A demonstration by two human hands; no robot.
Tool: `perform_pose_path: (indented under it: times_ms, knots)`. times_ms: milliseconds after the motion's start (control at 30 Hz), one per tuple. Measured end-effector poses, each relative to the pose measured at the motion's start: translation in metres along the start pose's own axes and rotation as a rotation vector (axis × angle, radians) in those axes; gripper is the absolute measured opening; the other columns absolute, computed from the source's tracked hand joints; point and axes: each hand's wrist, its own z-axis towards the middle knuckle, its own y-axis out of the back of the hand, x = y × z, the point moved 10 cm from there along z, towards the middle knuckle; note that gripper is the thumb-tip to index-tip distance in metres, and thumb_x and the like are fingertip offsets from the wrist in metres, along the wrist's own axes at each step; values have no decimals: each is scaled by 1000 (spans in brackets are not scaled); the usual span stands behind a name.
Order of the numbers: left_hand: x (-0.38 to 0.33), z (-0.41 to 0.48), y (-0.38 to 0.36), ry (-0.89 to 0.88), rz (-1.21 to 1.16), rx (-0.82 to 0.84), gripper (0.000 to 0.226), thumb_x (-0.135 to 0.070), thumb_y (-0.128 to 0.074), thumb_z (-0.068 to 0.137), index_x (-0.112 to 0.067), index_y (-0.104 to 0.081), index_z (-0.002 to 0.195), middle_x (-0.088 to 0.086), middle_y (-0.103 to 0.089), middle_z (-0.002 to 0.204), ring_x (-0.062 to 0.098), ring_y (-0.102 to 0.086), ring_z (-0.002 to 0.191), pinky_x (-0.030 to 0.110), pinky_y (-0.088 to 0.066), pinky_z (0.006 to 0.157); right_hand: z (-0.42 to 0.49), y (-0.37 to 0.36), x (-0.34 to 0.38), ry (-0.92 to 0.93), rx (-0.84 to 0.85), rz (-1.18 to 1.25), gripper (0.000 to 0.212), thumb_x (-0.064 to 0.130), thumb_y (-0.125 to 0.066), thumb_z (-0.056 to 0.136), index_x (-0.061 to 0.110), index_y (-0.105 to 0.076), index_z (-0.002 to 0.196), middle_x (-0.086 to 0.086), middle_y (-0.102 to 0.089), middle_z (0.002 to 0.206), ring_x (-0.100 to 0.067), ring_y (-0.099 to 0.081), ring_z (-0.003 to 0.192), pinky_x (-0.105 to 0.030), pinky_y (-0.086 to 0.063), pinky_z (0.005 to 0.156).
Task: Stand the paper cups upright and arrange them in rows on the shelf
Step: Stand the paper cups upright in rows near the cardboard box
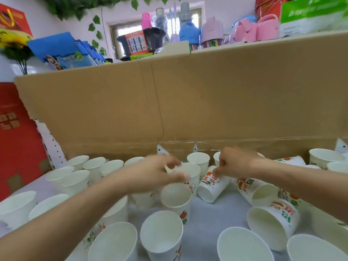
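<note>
Several white paper cups with red and green print cover the pale shelf [209, 217]. My left hand [158, 172] grips the rim of an upright cup [192, 172] in the middle. My right hand [235, 162] pinches the base of a cup lying on its side [211, 187], its mouth turned toward me. More cups stand upright in rows at the left [75, 178] and near the front [162, 236]. Other cups lie tipped at the right [271, 221], and one [254, 191] under my right forearm.
A tall brown cardboard sheet [188, 102] walls off the back of the shelf. A red box [17, 140] stands at the left edge. Above the cardboard, an upper shelf holds bottles, pink and blue plastic goods and packets.
</note>
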Motion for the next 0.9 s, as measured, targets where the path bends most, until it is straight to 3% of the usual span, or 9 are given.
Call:
perform_pose_path:
  times_ms: [100,167,233,400,467,633,700,800,900]
  knots:
    - [34,26,45,112,-66,-212,38,-55,-50,92,-28,-61,116,-9,-64,110,10,-60,97,29,-47,84,6,-12,3,11,51,228,28,36,-68,78,9,-65,72,3,-60,69,-17,-49,61,-28,-37,58]
    - [59,48,42,216,-30,-191,36,-44,-50,97,-20,-59,123,-2,-63,116,16,-58,102,30,-45,87,6,-13,9,28,56,303,24,33,-70,79,12,-65,68,3,-58,66,-16,-48,61,-28,-38,58]
    - [72,72,27,251,20,-128,37,-38,-49,98,-13,-59,124,4,-63,122,21,-58,105,35,-47,91,-2,-10,16,30,39,234,30,43,-66,82,17,-60,67,5,-58,67,-17,-51,65,-27,-38,57]
    - [83,100,10,281,171,-144,31,-37,-49,97,-9,-57,107,10,-64,111,28,-59,97,33,-42,72,-16,-18,28,9,107,-33,42,67,-47,84,26,-47,76,10,-49,71,-9,-49,66,-25,-35,56]
    - [81,105,7,286,191,-165,28,-38,-52,95,-11,-56,102,10,-64,110,29,-59,98,32,-42,71,-14,-28,32,-7,170,42,39,63,-50,86,25,-49,81,8,-50,72,-10,-51,67,-25,-37,56]
    - [75,109,10,285,39,-267,21,-26,-67,85,-14,-63,101,6,-67,104,26,-62,97,36,-50,82,-20,-14,36,66,132,266,39,41,-55,91,18,-42,62,2,-44,66,-14,-40,58,-27,-30,52]
    - [68,107,17,233,35,-319,25,-23,-69,84,-20,-63,107,2,-67,110,23,-61,103,38,-50,90,-30,2,44,190,35,163,36,39,-52,92,18,-39,66,0,-50,74,-17,-44,65,-31,-35,58]
    - [43,96,34,72,306,-465,30,-24,-62,91,-27,-60,120,-7,-69,112,17,-60,109,35,-39,97,-52,16,68,424,-120,-128,23,40,-45,96,23,-47,81,4,-54,93,-20,-52,84,-34,-42,65]
    - [25,88,32,-40,493,-504,26,-24,-56,94,-30,-62,118,-10,-72,105,14,-61,105,32,-32,90,-67,7,88,601,-133,-332,20,34,-44,98,19,-56,96,0,-50,99,-20,-45,82,-32,-32,55]
